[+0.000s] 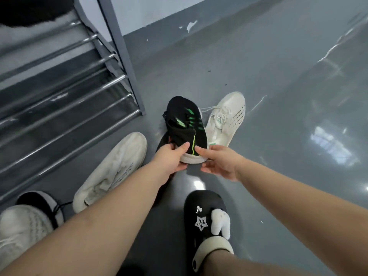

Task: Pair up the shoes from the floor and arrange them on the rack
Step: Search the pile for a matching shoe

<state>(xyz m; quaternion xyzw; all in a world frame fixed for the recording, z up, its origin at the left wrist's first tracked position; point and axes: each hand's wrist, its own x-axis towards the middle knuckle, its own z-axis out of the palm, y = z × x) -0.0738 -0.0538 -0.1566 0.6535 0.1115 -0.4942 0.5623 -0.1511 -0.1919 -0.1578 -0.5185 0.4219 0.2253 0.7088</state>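
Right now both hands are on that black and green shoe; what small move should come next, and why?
Probably lift the black and green sneaker left toward the rack. The left hand grips its heel and the right hand touches the other side. A second black shoe seems to lie beneath it, but that is mostly hidden.

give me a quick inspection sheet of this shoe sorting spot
surface: grey glossy floor, glare patches, small white scuffs near the wall
job's things: black-green shoe held at its heel; white shoe beside it on the floor; second white shoe left of the arms; black-white shoe and knit white shoe at lower left; rack, lower bars bare, something dark and white on top
clutter: nothing seen
grips: left hand and right hand both hold the black-green shoe's heel
cables: nothing seen
surroundings: pale wall; person's foot in a black clog with charms
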